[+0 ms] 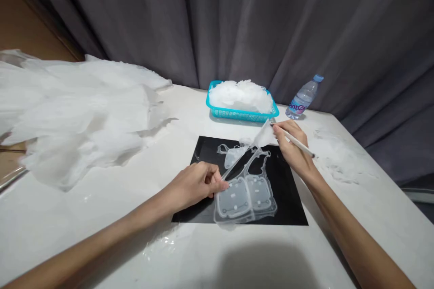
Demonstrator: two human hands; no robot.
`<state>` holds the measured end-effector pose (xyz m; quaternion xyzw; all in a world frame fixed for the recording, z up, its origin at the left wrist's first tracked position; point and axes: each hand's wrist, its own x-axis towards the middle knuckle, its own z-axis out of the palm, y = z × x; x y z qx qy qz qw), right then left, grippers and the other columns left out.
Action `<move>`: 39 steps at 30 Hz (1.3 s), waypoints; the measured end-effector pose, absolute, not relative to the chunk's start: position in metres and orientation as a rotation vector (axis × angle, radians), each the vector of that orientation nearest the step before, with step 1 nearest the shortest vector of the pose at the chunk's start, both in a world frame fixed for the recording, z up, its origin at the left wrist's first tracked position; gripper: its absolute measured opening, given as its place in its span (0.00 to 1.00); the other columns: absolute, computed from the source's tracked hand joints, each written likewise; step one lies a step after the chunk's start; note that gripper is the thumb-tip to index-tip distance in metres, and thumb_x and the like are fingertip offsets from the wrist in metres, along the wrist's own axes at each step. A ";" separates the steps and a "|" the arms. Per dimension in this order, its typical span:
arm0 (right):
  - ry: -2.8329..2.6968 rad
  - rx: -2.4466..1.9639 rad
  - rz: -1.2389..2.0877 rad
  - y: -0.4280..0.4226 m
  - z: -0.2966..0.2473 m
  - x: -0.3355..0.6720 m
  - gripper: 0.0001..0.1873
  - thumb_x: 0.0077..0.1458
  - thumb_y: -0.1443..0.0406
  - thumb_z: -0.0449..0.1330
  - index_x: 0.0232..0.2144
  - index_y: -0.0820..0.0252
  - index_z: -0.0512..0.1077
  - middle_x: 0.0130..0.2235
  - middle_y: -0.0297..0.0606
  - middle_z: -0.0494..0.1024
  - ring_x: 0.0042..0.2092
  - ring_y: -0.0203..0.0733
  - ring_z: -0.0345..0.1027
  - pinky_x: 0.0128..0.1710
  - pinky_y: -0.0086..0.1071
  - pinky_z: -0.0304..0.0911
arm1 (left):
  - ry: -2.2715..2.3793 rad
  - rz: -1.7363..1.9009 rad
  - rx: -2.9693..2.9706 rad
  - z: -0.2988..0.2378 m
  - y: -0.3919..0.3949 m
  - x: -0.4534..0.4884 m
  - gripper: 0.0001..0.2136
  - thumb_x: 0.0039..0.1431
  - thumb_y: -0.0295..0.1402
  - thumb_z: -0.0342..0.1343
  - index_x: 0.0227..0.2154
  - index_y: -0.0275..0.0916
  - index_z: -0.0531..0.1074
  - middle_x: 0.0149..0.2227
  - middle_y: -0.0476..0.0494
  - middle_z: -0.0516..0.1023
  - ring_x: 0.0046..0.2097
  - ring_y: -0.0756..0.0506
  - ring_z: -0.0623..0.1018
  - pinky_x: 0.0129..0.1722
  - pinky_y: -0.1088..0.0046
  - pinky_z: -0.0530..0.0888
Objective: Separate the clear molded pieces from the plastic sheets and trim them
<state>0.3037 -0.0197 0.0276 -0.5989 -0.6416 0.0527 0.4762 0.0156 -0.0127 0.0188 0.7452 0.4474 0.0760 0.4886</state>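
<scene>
On the white worktop (101, 235) nearest the camera, the left hand (195, 185) presses down with its fingers (217, 185) closed narrowly on a strap of a translucent moulded piece (246, 196). The piece has two padded panels with thin looping straps, and it lies flat on a black mat (288, 198). Beyond it, the right hand (291, 153) holds a white stick (298, 143) along its fingers, and its fingertips pinch a thin film (264, 135) lifted from the top end of the piece.

The step in hand looks like stripping thin excess film off the moulding. Pulling further would call for the left hand to keep the piece pinned while the film is drawn away gently, since the straps look easy to tear.

Farther back stand a teal basket (242, 114) heaped with white scraps (239, 92), a water bottle (303, 98) and a grey curtain (237, 18). A pile of white sheets (77, 113) on the left is cut off by the frame. The tip of the stick is hidden, and where the film meets the piece is hard to make out.
</scene>
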 end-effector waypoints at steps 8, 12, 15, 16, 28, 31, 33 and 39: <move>-1.787 -1.239 0.429 -0.081 0.039 0.260 0.10 0.70 0.66 0.57 0.46 0.54 0.79 0.45 0.41 0.77 0.49 0.44 0.74 0.52 0.38 0.68 | 1.070 0.374 1.573 0.036 -0.012 0.025 0.28 0.65 0.62 0.50 0.32 0.39 0.73 0.22 0.47 0.78 0.25 0.45 0.77 0.29 0.70 0.72; -1.930 -1.094 0.841 -0.101 0.041 0.241 0.16 0.70 0.68 0.56 0.55 0.51 0.75 0.53 0.41 0.74 0.51 0.42 0.73 0.53 0.36 0.70 | 0.883 0.367 1.237 0.029 -0.014 0.032 0.28 0.64 0.58 0.55 0.38 0.33 0.79 0.36 0.37 0.86 0.38 0.41 0.84 0.42 0.66 0.78; -1.955 -1.064 1.153 -0.104 0.045 0.244 0.20 0.69 0.69 0.58 0.60 0.46 0.72 0.58 0.40 0.71 0.46 0.38 0.73 0.48 0.34 0.72 | 0.794 0.398 1.232 0.019 -0.014 0.030 0.19 0.62 0.49 0.64 0.42 0.35 0.81 0.38 0.41 0.85 0.38 0.45 0.83 0.44 0.70 0.76; -1.937 -1.048 1.181 -0.102 0.046 0.247 0.19 0.68 0.68 0.58 0.59 0.47 0.72 0.57 0.39 0.72 0.45 0.38 0.73 0.47 0.34 0.72 | 0.779 0.412 1.244 0.017 -0.014 0.029 0.18 0.61 0.46 0.65 0.43 0.36 0.81 0.37 0.43 0.85 0.37 0.46 0.82 0.43 0.70 0.76; -1.990 -1.280 0.665 -0.078 0.024 0.262 0.18 0.76 0.61 0.44 0.40 0.55 0.72 0.41 0.39 0.75 0.46 0.46 0.67 0.52 0.42 0.61 | 0.773 0.498 1.526 0.020 -0.016 0.031 0.13 0.64 0.43 0.64 0.40 0.38 0.78 0.35 0.47 0.80 0.36 0.47 0.77 0.37 0.72 0.73; -1.989 -1.278 0.797 -0.082 0.024 0.254 0.16 0.76 0.61 0.47 0.40 0.54 0.72 0.40 0.37 0.75 0.45 0.44 0.67 0.49 0.39 0.61 | 0.764 0.537 1.655 0.024 -0.018 0.031 0.12 0.66 0.43 0.62 0.38 0.38 0.79 0.36 0.47 0.79 0.38 0.47 0.76 0.39 0.73 0.72; -1.881 -1.311 0.875 -0.084 0.025 0.250 0.13 0.73 0.60 0.52 0.38 0.55 0.73 0.37 0.34 0.74 0.40 0.42 0.67 0.44 0.36 0.61 | 0.777 0.558 1.791 0.028 -0.019 0.031 0.12 0.69 0.42 0.59 0.37 0.38 0.78 0.35 0.48 0.79 0.37 0.48 0.77 0.38 0.73 0.72; -1.631 -1.404 1.064 -0.079 0.023 0.245 0.10 0.65 0.58 0.61 0.34 0.57 0.75 0.31 0.32 0.75 0.32 0.39 0.66 0.34 0.31 0.59 | 0.615 0.726 2.564 0.025 -0.040 0.029 0.12 0.75 0.32 0.48 0.38 0.37 0.75 0.31 0.47 0.79 0.31 0.48 0.78 0.32 0.74 0.74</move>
